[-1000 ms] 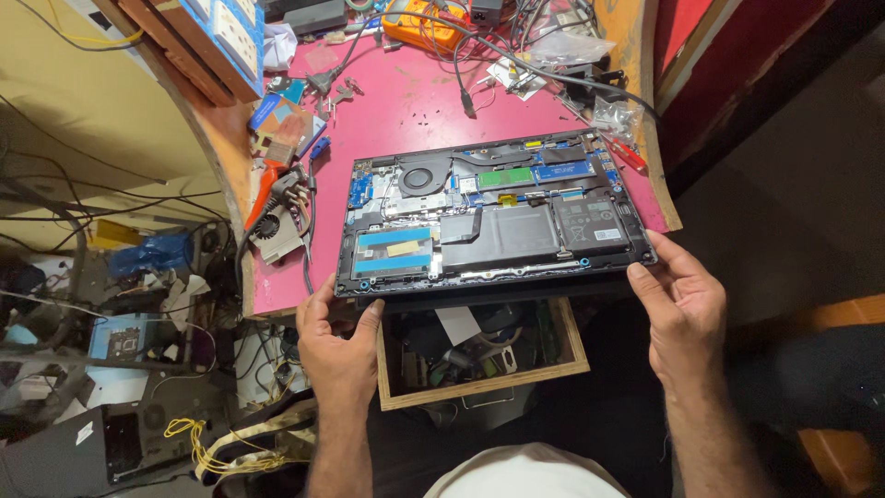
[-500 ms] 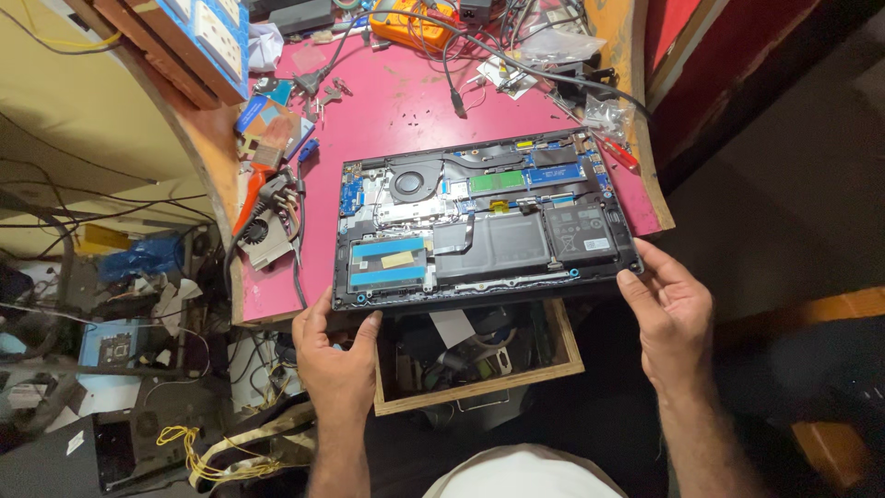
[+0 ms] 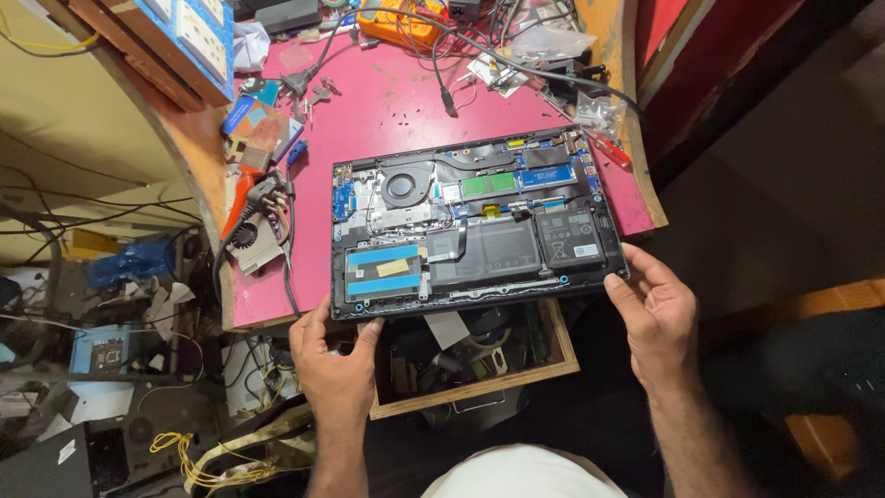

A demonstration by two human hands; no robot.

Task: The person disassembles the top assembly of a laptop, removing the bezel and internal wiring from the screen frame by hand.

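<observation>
- I am holding the opened laptop (image 3: 475, 226) by its near edge, its bottom cover off and its inner parts facing up, on the pink bench top (image 3: 387, 111).
- My left hand (image 3: 336, 369) is gripping the laptop's near left corner, thumb up on the rim and fingers curled beneath where I cannot see them.
- My right hand (image 3: 656, 318) is at the laptop's near right corner, fingers half open and only the fingertips touching the edge, so it is steadying rather than clamping.
- The near edge of the laptop is overhanging the bench, above the open wooden drawer (image 3: 475, 364) that sits just below it, so I am judging that both corners need support at once or the frame may tip toward the drawer.
- I am keeping my fingers on the outer rim only, away from the black battery (image 3: 484, 251) along the laptop's near side and the round fan (image 3: 403, 187) toward its far left.
- The blue and silver drive (image 3: 383, 272) is lying just inside the near left corner, close to my left thumb, so I am judging that the thumb should stay flat on the frame and not slide inward.
- Beyond the laptop's far edge are loose black cables (image 3: 442, 65) and an orange meter (image 3: 401, 20); off its left side is a red-handled tool (image 3: 241, 189). Any shift looks safest made level and slow, away from these.
</observation>
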